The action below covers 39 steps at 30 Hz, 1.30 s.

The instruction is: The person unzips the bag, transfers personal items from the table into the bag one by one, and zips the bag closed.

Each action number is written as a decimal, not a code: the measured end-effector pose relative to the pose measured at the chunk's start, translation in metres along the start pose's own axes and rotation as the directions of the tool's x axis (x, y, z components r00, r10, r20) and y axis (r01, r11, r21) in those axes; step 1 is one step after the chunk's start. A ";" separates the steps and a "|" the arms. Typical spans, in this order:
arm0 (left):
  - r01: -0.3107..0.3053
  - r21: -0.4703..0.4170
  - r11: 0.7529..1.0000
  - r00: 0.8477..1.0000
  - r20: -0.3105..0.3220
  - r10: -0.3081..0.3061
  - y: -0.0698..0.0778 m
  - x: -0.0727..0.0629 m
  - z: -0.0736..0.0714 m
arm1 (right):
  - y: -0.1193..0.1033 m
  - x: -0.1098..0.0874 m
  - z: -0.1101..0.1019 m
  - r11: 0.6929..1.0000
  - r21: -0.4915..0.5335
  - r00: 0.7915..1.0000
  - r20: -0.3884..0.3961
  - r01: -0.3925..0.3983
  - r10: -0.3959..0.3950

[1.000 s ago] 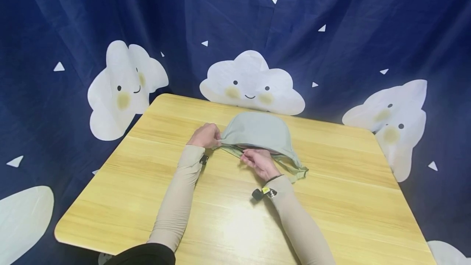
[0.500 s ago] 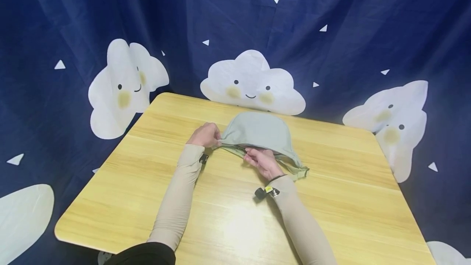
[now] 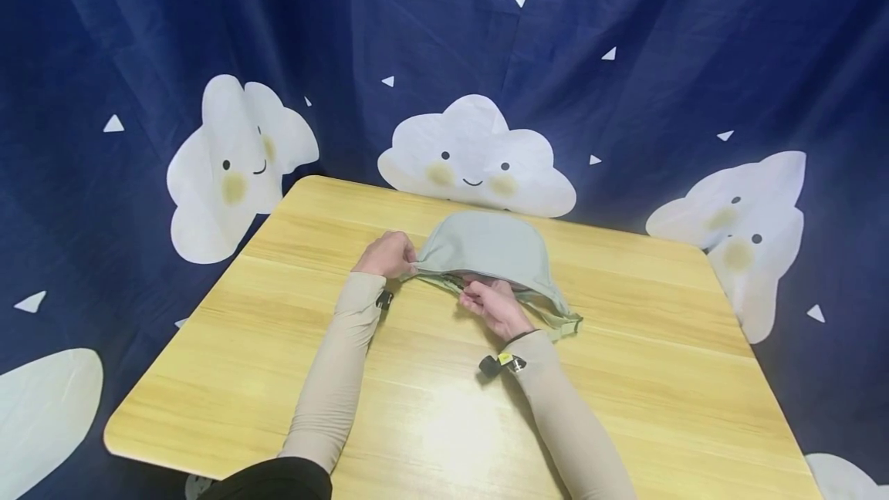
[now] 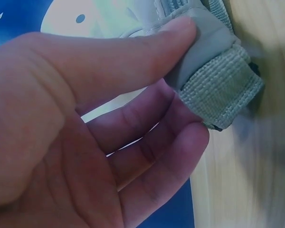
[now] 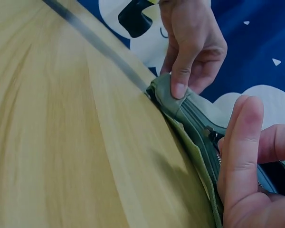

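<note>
A pale grey-green waist bag (image 3: 486, 241) lies on the table, with its zipped edge toward me. My left hand (image 3: 387, 255) pinches the bag's left end; the left wrist view shows the thumb on the fabric tab beside a woven strap (image 4: 221, 88). At the middle of the zipped edge is my right hand (image 3: 496, 309). In the right wrist view, its fingers (image 5: 242, 152) are at a dark zipper pull (image 5: 213, 136), which they partly cover and appear to pinch. The zip is parted on the right hand's side, showing a dark inside; the bag's contents are hidden.
The wooden table (image 3: 430, 407) has rounded corners, and its far edge runs just behind the bag. A dark blue curtain (image 3: 444, 29) with clouds hangs beyond it. The bag's strap (image 3: 566, 326) lies toward the right. A small black device (image 3: 490, 366) is on the right wrist.
My right hand has shifted very slightly to the right along the zipped edge. The left hand and the bag have stayed in place.
</note>
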<state>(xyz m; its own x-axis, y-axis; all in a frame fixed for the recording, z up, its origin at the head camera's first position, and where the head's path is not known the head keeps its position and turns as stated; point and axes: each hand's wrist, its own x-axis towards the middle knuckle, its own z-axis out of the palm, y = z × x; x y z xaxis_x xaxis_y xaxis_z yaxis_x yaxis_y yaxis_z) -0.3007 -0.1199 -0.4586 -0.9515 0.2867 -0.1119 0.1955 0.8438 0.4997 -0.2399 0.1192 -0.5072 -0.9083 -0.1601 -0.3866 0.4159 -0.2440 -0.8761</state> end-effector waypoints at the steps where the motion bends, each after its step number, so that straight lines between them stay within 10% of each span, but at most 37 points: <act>1: 0.001 -0.002 1.000 1.000 -0.001 -0.001 0.000 0.000 0.000 | 0.000 0.000 0.000 1.000 0.004 1.000 -0.003 -0.003 0.003; 39: -0.085 0.133 0.987 0.996 -0.012 0.088 0.005 0.003 0.001 | 0.002 -0.002 -0.007 0.999 0.036 0.998 0.055 -0.010 0.008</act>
<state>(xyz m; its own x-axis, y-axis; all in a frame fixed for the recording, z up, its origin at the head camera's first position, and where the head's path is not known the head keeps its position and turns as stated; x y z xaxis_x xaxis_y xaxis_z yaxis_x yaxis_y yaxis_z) -0.3024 -0.1141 -0.4571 -0.9334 0.3542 -0.0573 0.3059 0.8691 0.3887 -0.2381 0.1262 -0.5101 -0.9008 -0.2147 -0.3774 0.4267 -0.2769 -0.8610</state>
